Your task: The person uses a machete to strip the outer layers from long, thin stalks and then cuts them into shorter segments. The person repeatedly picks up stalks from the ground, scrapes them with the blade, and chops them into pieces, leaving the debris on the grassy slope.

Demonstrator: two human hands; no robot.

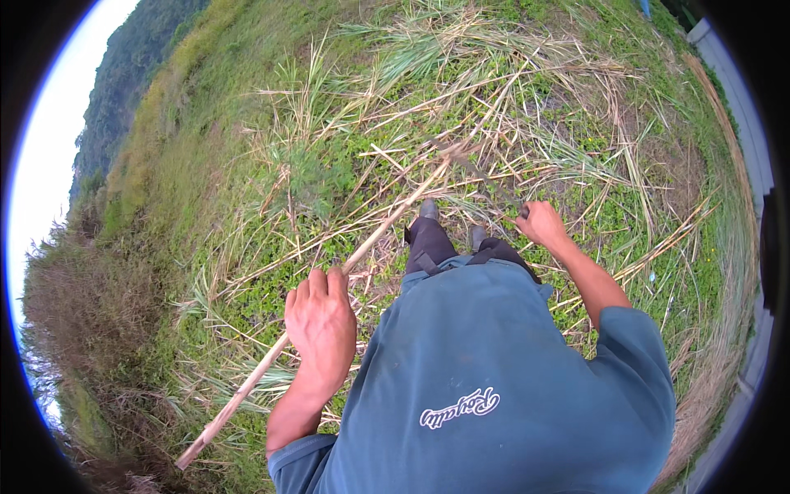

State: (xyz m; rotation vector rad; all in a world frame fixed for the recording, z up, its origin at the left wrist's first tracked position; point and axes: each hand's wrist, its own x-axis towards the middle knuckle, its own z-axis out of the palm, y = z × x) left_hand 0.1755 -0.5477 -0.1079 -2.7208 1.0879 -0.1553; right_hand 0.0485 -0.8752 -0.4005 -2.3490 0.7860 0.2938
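Your left hand (321,325) has its fingers wrapped tight around a long pale wooden pole (362,255), gripping it about midway. The pole runs on a slant from the lower left, near the brown dry brush, up to the right, where its far end reaches into the cut dry grass stalks (527,107) ahead of your boots (429,209).

Your right hand (541,222) is a closed fist around a dark, thin handle (494,183) that leads up and left toward the pole's far end; what sits at its tip is too blurred to tell.

Your teal shirt (494,362) carries a white curved script logo (459,407) low on the front. A pale concrete edge (741,90) curves down the right side.
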